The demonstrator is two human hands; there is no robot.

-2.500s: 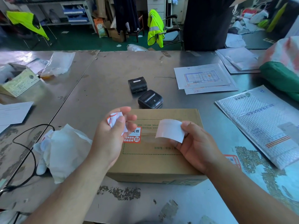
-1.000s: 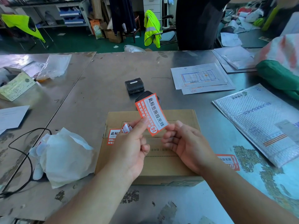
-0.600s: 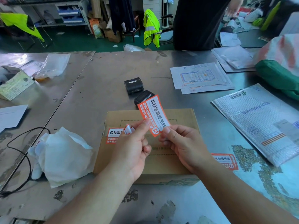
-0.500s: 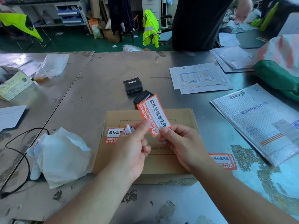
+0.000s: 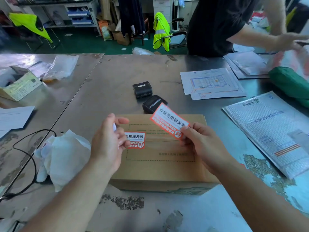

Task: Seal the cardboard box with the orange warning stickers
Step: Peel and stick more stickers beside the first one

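A brown cardboard box point(image 5: 160, 166) lies flat on the metal table in front of me. One orange and white warning sticker point(image 5: 136, 139) is stuck across its top seam at the left. My right hand point(image 5: 200, 144) pinches a second orange sticker point(image 5: 168, 122) by its lower corner and holds it tilted above the box's far right part. My left hand point(image 5: 107, 143) hovers over the box's left edge with fingers curled round a small white scrap of backing paper point(image 5: 114, 127), mostly hidden in the palm.
Two small black printers point(image 5: 142, 88) point(image 5: 153, 103) sit just beyond the box. A crumpled white bag point(image 5: 63, 156) and a black cable point(image 5: 25, 148) lie at the left. A bubble mailer point(image 5: 270, 131) and papers point(image 5: 210, 82) lie at the right. A person in black point(image 5: 217, 25) stands across the table.
My left hand has let go of the sticker and moved left. My right hand alone now holds the sticker, shifted right and tilted flatter. The person opposite has reached to the right.
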